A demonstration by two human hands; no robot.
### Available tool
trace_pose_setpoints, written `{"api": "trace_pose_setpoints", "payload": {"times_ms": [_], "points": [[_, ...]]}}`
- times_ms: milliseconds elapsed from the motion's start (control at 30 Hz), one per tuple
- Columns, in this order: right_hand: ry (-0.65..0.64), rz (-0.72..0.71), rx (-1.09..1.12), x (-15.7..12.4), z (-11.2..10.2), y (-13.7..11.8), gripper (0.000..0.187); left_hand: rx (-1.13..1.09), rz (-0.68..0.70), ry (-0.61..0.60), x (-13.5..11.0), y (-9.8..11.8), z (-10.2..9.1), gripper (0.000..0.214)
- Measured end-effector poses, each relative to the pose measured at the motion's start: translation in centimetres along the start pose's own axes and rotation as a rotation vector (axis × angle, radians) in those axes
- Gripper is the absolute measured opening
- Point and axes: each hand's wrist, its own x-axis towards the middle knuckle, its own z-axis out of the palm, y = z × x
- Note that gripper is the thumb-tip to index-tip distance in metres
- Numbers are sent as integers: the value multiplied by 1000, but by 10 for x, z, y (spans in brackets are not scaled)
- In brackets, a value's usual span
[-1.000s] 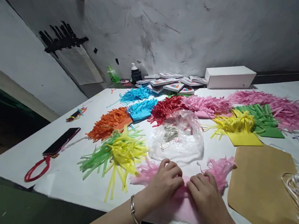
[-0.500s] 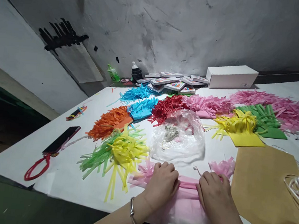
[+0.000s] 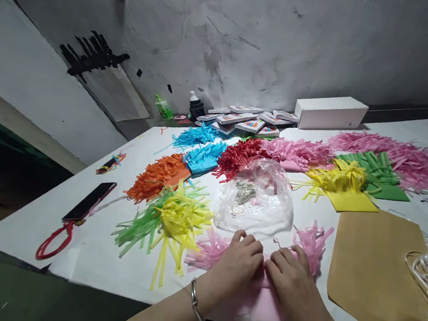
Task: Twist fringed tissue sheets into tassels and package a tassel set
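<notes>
A sheet of pink tissue paper [image 3: 261, 304] with fringed ends lies at the table's near edge. My left hand [image 3: 240, 263] and my right hand [image 3: 291, 282] rest on its middle, side by side and nearly touching, fingers curled and pressing the paper together. Pink fringe sticks out to the left [image 3: 208, 252] and to the right [image 3: 310, 241] of my hands. A bracelet [image 3: 196, 301] circles my left wrist. Just beyond my hands sits a clear plastic bag [image 3: 255, 199] with small metal rings inside.
Fringed paper bundles lie around: green and yellow [image 3: 167, 221], orange [image 3: 158, 175], blue [image 3: 203, 154], red [image 3: 239, 155], pink [image 3: 387, 150]. A brown paper sheet [image 3: 373, 264] is at right, a phone [image 3: 88, 202] with a red cord at left, a white box [image 3: 330, 113] and small packs [image 3: 247, 121] by the wall.
Half a second ago my hands were spread apart along the pink paper; now they have come back together at its middle, bunching it up.
</notes>
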Motion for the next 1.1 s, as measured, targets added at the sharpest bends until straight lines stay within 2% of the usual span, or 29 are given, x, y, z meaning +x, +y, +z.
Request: {"api": "trace_pose_setpoints", "payload": {"times_ms": [167, 300, 400, 500, 700, 800, 900, 1000, 1100], "points": [[43, 1, 17, 1, 7, -1, 24, -67, -40, 66, -5, -4, 8, 8], [20, -44, 41, 1, 2, 0, 22, 29, 25, 108, -8, -2, 12, 14], [19, -56, 47, -4, -5, 9, 24, 87, 49, 87, -12, -4, 11, 13], [70, -49, 44, -13, -9, 19, 28, 16, 27, 33, -16, -7, 8, 6], [-104, 60, -141, -22, -6, 20, 28, -163, -189, -54, -13, 3, -5, 7], [-108, 97, -206, -16, -2, 16, 21, -125, -299, -96, -6, 9, -9, 9], [-93, 151, -257, -8, 3, 13, 16, -53, -351, -101, 0, 11, -10, 9], [-66, 191, -267, -4, 7, 12, 19, -11, -310, -108, 3, 13, -11, 8], [-44, 161, -219, -6, 8, 11, 24, 34, -150, -130, 2, 15, -11, 12]]}}
